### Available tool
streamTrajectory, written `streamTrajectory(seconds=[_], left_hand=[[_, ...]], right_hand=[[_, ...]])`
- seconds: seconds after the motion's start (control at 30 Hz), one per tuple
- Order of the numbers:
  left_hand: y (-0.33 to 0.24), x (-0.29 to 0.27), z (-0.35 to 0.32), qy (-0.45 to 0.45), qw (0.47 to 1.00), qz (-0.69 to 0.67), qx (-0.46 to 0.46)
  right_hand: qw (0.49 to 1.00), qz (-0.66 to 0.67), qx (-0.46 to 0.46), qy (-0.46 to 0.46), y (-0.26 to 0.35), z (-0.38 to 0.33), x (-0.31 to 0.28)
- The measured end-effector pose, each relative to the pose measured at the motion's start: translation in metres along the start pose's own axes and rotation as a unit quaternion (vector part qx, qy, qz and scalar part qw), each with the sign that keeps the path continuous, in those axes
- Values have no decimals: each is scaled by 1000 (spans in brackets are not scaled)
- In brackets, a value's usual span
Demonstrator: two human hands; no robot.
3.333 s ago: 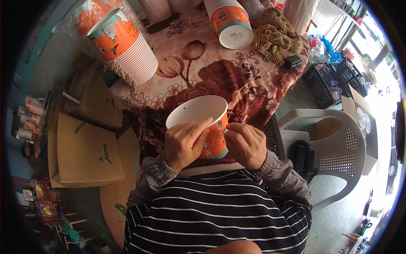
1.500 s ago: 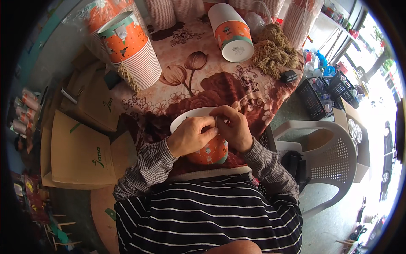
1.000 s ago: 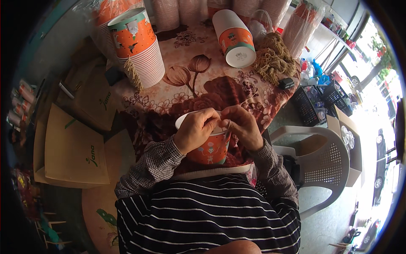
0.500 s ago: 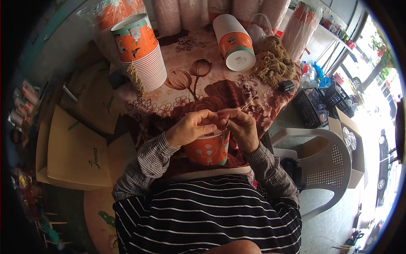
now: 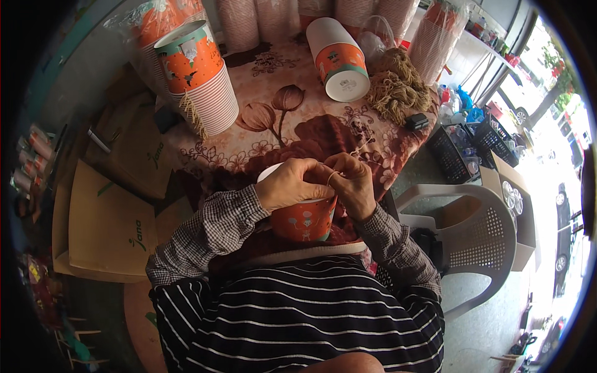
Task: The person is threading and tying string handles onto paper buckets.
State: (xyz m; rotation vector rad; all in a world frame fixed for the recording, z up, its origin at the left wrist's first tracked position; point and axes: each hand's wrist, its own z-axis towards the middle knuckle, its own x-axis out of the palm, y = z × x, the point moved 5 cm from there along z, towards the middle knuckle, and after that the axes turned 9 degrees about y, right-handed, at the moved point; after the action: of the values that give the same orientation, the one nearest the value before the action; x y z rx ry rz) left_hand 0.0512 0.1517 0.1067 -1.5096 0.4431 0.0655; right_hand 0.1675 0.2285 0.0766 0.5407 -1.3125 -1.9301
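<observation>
Floral tablecloth, orange tub under left hand

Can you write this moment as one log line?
left hand: at thin cord | right hand: pinching cord | orange tub: partly hidden by hands | tan yarn: heaped on tablecloth

Flowered tablecloth; stacked tubs; yarn

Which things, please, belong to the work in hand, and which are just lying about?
In the work, it seems:
orange tub
thin cord at the left hand and right hand
tan yarn bundle, probably
stacked tubs, probably

Apparently lying about:
small black object
plastic chair
cardboard box
black crate
</observation>
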Motion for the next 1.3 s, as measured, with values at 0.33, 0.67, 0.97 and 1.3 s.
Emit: streamTrajectory(seconds=[0.33,0.67,0.97,1.3], left_hand=[[22,-4,-7,11,983,-166,-82],[24,-8,-13,24,967,-236,-97],[21,-3,-8,53,969,-228,-81],[23,-6,-11,34,976,-201,-76]], right_hand=[[991,-72,54,97,13,25,-22],[989,-52,51,126,25,-8,-17],[982,40,54,177,19,-1,-9],[979,-205,14,-9,42,-2,-30]])
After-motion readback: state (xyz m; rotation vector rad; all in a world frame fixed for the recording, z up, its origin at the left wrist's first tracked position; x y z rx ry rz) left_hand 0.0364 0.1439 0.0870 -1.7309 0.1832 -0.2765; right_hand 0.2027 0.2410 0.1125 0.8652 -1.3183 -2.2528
